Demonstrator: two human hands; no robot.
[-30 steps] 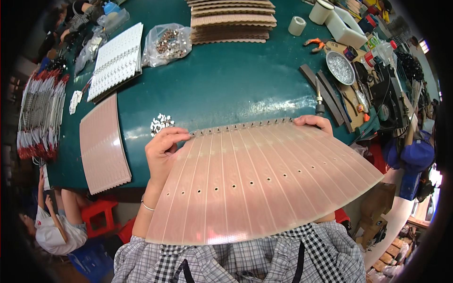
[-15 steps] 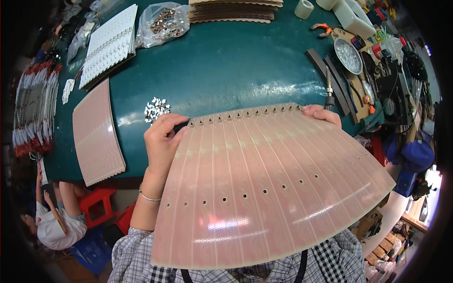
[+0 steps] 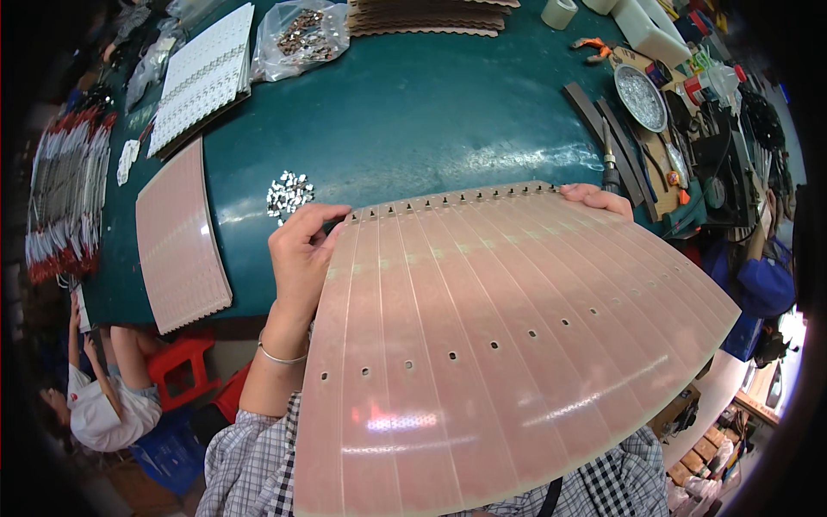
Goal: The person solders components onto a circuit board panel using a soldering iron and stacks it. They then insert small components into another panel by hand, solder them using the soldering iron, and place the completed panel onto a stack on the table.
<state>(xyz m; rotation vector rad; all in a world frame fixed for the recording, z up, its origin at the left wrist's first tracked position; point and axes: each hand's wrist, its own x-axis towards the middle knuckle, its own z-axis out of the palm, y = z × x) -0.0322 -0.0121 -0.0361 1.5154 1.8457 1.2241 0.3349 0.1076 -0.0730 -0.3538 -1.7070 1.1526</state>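
Observation:
A large pinkish circuit board panel (image 3: 482, 284), scored into long strips, is held up before me. Small dark metal pieces poke up along its far edge, and a row of small slots crosses its nearer part. My left hand (image 3: 303, 246) pinches the far left corner between thumb and fingers. At the far right corner, the fingers of my right hand (image 3: 596, 199) curl over the edge; the board hides the rest of that hand. Just beyond my left hand, a small pile of shiny metal pieces (image 3: 289, 195) lies on the green table (image 3: 413, 112).
At left lie a stack of pinkish panels (image 3: 183, 241), white panels (image 3: 202, 77) and bundled red-tipped strips (image 3: 65, 198). Farther back are a bag of metal parts (image 3: 301, 39) and stacked boards (image 3: 426, 17). A soldering iron (image 3: 609, 159) and a metal bowl (image 3: 641, 99) are at right. Another person (image 3: 112, 414) sits lower left.
The panel has shifted slightly to the right, and its near edge has come closer to me. Both hands keep their hold on its far corners.

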